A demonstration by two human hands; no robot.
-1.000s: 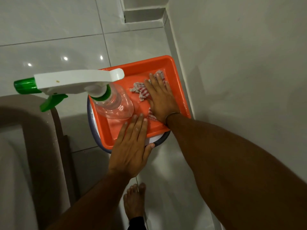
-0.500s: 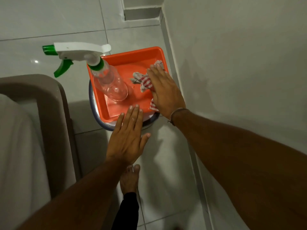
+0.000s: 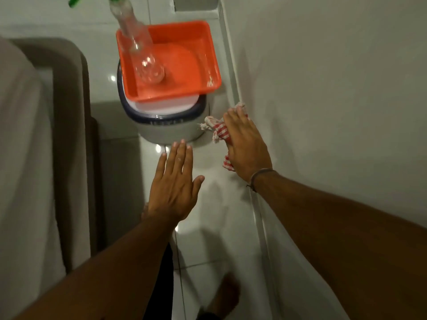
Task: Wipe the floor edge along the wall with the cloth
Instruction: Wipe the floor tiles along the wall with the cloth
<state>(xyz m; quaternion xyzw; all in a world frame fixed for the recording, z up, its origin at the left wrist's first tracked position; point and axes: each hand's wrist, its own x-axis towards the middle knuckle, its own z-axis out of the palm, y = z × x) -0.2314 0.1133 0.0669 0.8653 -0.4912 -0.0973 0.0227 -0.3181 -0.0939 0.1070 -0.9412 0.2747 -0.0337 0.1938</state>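
Observation:
A red-and-white checked cloth [image 3: 217, 129] is bunched under my right hand [image 3: 246, 146], which holds it beside the white bucket, close to the white wall [image 3: 323, 88]. The pale skirting strip [image 3: 260, 218] runs along the foot of that wall down to the floor tiles. My left hand [image 3: 175, 181] hovers flat with fingers spread, holding nothing, just in front of the bucket. Whether the cloth touches the wall or the floor I cannot tell.
An orange tray [image 3: 203, 54] rests on a white bucket [image 3: 168, 130] with a dark rim; a clear spray bottle [image 3: 138, 47] stands in the tray. A brown-edged piece of furniture with white fabric [image 3: 34, 146] fills the left. My bare feet [image 3: 227, 294] stand on glossy tiles.
My right hand has lifted the cloth out of the orange tray and carried it down and right, beside the bucket near the wall. My left hand came off the tray and lowered.

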